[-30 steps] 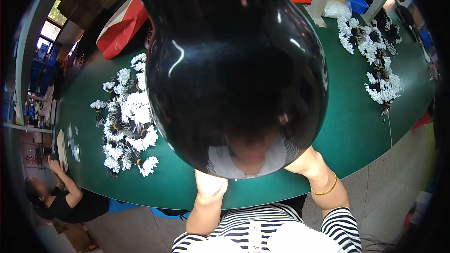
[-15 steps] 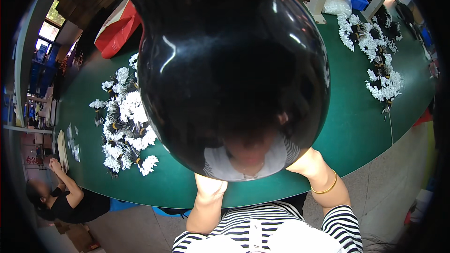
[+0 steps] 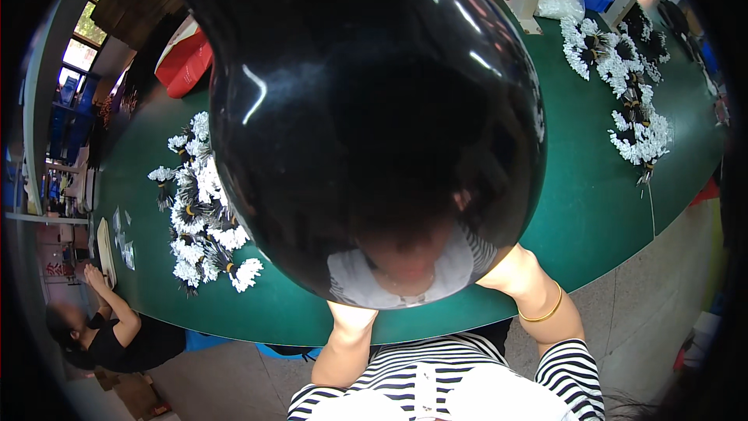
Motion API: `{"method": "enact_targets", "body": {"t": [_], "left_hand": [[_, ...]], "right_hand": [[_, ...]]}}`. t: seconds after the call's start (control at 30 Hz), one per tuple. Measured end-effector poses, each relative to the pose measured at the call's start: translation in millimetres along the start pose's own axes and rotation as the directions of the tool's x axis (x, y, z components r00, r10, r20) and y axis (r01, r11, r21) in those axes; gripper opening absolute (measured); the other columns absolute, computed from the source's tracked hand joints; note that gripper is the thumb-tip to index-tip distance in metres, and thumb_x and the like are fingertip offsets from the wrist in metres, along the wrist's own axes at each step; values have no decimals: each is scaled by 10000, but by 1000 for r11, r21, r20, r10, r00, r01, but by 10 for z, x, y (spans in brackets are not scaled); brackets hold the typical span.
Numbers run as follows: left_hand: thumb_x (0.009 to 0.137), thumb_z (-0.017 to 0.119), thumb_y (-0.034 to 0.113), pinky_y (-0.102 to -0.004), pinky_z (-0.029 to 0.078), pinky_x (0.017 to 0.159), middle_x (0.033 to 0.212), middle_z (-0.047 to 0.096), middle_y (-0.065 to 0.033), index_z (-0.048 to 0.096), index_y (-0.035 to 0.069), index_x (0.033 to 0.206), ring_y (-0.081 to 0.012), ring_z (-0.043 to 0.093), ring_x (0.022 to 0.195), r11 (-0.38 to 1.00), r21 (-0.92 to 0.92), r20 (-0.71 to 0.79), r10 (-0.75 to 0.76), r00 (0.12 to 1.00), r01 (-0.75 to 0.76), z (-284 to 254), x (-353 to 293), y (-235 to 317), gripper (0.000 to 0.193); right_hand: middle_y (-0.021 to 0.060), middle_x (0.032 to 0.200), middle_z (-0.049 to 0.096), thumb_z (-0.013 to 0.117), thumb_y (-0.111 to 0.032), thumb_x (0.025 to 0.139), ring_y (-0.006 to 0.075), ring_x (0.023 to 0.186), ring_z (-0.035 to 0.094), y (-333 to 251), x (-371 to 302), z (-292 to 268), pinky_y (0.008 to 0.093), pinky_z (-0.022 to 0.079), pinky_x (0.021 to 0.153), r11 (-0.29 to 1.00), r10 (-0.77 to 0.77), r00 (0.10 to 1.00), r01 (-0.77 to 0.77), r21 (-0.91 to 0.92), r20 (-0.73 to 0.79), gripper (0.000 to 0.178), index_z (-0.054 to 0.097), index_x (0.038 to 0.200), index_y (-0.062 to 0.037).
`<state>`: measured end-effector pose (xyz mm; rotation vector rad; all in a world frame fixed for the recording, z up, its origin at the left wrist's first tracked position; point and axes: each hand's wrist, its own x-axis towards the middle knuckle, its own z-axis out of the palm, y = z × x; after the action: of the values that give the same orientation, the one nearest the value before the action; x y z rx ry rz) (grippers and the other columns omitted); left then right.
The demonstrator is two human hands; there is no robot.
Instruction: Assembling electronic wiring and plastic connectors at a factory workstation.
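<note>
A large, glossy black rounded object [image 3: 374, 125] is seen filling the middle of the view. The person's hands are hidden behind it.

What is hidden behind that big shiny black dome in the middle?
The black dome covers both hands and the table's middle. Only the forearms show below it, with the green table and white flower bunches beside it.

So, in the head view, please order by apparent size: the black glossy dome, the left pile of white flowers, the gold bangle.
1. Black glossy dome, though nearness to the camera enlarges it.
2. Left pile of white flowers.
3. Gold bangle.
</note>
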<state>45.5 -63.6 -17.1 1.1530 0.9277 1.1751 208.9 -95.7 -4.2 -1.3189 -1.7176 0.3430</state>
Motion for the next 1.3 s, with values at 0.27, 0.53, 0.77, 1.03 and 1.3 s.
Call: {"method": "enact_targets", "body": {"t": [0.27,0.53,0.77,1.03,1.3], "left_hand": [[740,569,-126,-298,417,901,1104,546,-160,475,-109,1128,-223,548,1002,949,264,139,137,981,-170,-20,37,23,400],[745,567,-117,-303,437,876,1084,547,-153,497,-97,1089,-213,556,965,995,-82,-6,54,999,-54,29,-26,11,351],[766,551,-55,-272,448,708,811,542,-124,548,-53,803,-187,533,742,811,-502,28,-331,943,300,1,-5,55,37],[659,688,99,-291,450,780,1039,539,-183,508,-101,1061,-222,555,896,844,289,280,376,883,-451,-38,-25,36,484],[606,681,7,-307,387,777,973,598,-128,657,55,923,-209,540,701,262,682,483,540,690,-683,78,26,87,322]], "right_hand": [[101,761,601,587,-89,771,253,720,555,-8,-6,-2,343,478,651,999,28,1000,-28,23,-8,193,621,956,-46],[112,774,603,588,-81,778,262,735,556,-9,-11,17,344,478,642,1000,-8,1000,8,-8,17,164,620,933,-39],[79,781,579,631,-83,795,135,691,540,-153,89,-82,269,459,647,842,317,947,-253,477,-57,160,585,925,-2],[47,764,583,643,-137,803,62,698,519,-7,53,-74,230,446,627,683,474,881,-364,634,-5,255,523,972,13],[45,789,573,605,-107,827,60,672,513,102,87,14,212,441,614,587,461,887,-272,762,-38,238,503,1008,9]]}}
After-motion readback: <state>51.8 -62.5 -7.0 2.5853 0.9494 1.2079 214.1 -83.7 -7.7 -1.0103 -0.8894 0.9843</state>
